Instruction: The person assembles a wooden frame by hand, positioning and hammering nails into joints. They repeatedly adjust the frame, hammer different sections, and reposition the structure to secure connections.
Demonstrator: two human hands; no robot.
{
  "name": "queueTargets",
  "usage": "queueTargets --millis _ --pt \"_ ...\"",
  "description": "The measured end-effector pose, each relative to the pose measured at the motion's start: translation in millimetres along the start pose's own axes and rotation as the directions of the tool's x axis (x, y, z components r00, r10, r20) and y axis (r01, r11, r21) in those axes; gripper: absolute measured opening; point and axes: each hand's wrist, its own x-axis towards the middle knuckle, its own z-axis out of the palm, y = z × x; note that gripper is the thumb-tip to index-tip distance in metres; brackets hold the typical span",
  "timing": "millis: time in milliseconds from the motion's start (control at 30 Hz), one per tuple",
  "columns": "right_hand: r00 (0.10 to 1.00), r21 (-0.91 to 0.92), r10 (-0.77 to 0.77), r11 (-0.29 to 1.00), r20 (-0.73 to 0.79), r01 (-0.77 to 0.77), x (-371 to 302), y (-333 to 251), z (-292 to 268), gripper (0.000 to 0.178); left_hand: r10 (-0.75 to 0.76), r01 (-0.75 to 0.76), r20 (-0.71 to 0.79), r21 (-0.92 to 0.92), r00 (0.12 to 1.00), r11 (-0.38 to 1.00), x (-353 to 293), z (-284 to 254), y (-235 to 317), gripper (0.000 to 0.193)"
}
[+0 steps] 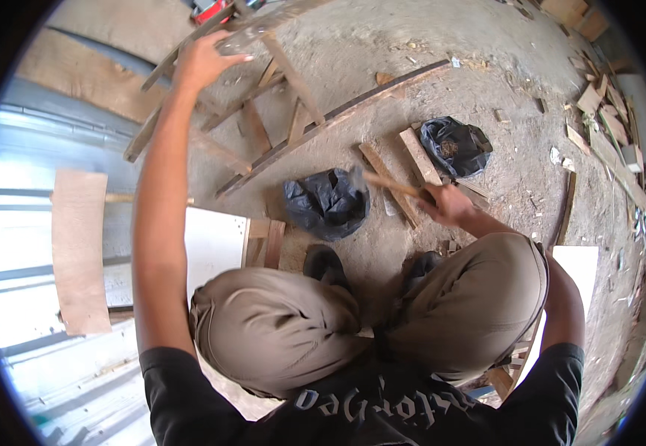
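My left hand (205, 63) reaches out at the upper left, thumb and fingers apart, beside a wooden trestle-like frame (293, 82). Its fingertips are close to the top board, and I cannot tell whether they touch it. My right hand (453, 206) is closed round the wooden handle of a hammer (393, 183). The hammer's blurred grey head points left, over the rim of a black plastic bag (323, 208) on the ground. Under the hammer lies a narrow wood strip (388, 182). A thicker wood block (419, 156) lies just beyond.
A second black bag (468, 149), holding brown bits, sits farther right. One long dark batten (338, 123) crosses the floor by the frame. Wood scraps (613, 119) are heaped at the far right. White boards (215, 241) and a curved plywood piece (81, 253) stand at my left.
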Motion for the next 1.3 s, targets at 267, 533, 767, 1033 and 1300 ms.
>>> queueTargets --millis 267,533,767,1033,1300 --pt "0.979 -0.059 -0.188 0.979 0.077 0.193 -37.6 6.7 29.2 0.037 -0.184 0.184 -0.016 0.164 0.983 0.969 70.7 -12.0 -49.1 0.07" --pt "0.978 0.086 -0.117 0.987 -0.17 0.133 -35.1 -3.2 44.0 0.034 -0.326 0.302 0.014 0.346 0.945 0.888 124.2 5.4 -83.2 0.08" --pt "0.96 0.229 0.123 0.971 -0.25 -0.065 -30.7 9.1 78.1 0.034 -0.314 0.278 0.076 0.306 0.946 0.911 96.6 -24.7 -37.3 0.12" --pt "0.947 0.315 0.205 0.941 -0.246 -0.122 -33.5 9.3 72.1 0.032 -0.354 0.319 0.087 0.275 0.931 0.907 99.0 -17.5 -34.8 0.125" --pt "0.957 0.278 0.238 0.942 -0.166 -0.187 -30.7 7.6 74.5 0.032 -0.243 0.187 0.139 0.327 0.96 0.927 117.4 20.5 -120.5 0.107"
